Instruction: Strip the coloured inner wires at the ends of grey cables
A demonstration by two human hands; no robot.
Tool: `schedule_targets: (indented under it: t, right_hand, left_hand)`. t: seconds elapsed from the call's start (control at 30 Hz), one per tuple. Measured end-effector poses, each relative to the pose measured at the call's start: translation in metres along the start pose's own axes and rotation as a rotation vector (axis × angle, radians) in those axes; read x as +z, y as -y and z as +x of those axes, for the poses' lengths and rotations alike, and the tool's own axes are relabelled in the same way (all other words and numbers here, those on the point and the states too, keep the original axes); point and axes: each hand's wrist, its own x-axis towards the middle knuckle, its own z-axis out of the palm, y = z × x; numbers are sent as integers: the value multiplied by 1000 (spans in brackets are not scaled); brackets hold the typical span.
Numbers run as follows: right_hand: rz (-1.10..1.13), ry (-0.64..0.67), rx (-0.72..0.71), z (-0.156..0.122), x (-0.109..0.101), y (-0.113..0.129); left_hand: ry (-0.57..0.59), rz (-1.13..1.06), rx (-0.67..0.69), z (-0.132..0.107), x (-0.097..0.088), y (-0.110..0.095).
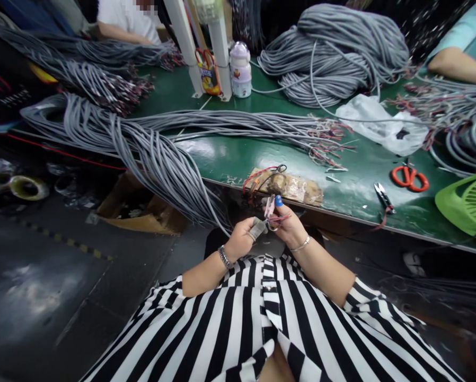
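Note:
My left hand is closed at the bench's front edge, gripping the end of a grey cable, with grey wrapping on its fingertips. Close beside it, my right hand pinches the thin reddish and white wires that fan out of the cable end. A blue cover sits on its thumb. The fingers partly hide where wires and cable meet. Just beyond both hands lies a worn, taped cardboard strip, with red and black wires at its left end. Left of my hands, a thick bundle of grey cables droops over the edge.
Orange-handled scissors, wire cutters and a green plastic basket are on the green bench at right. A plastic bag, coiled cables and a bottle stand farther back. Two other people sit across.

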Motion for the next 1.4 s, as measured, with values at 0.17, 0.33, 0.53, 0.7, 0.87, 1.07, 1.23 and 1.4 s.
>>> schedule_targets:
  t: [0.17, 0.33, 0.53, 0.7, 0.87, 1.07, 1.23, 1.4]
  right_hand:
    - [47, -16, 4, 1, 0, -4]
    - [100, -35, 65, -6, -3, -5]
    - [65, -11, 76, -15, -18, -4]
    - [-2, 16, 104, -17, -18, -3]
    - [-88, 67, 97, -15, -7, 4]
    - [-134, 31, -13, -13, -3, 5]
    - [-119, 6, 22, -11, -4, 1]
    - [-7, 28, 108, -7, -1, 1]
  left_hand:
    - [3, 19, 20, 0, -1, 5]
    - [18, 26, 46, -9, -3, -3]
    - [78, 100, 51, -47, -12, -8]
    - [-11, 135, 72, -65, -21, -8]
    - [-82, 102, 79, -57, -18, -11]
    - [-51, 35, 79, -40, -11, -9]
    - [-38, -5, 50, -25, -6, -10]
    - [-41, -52, 21, -12, -1, -8]
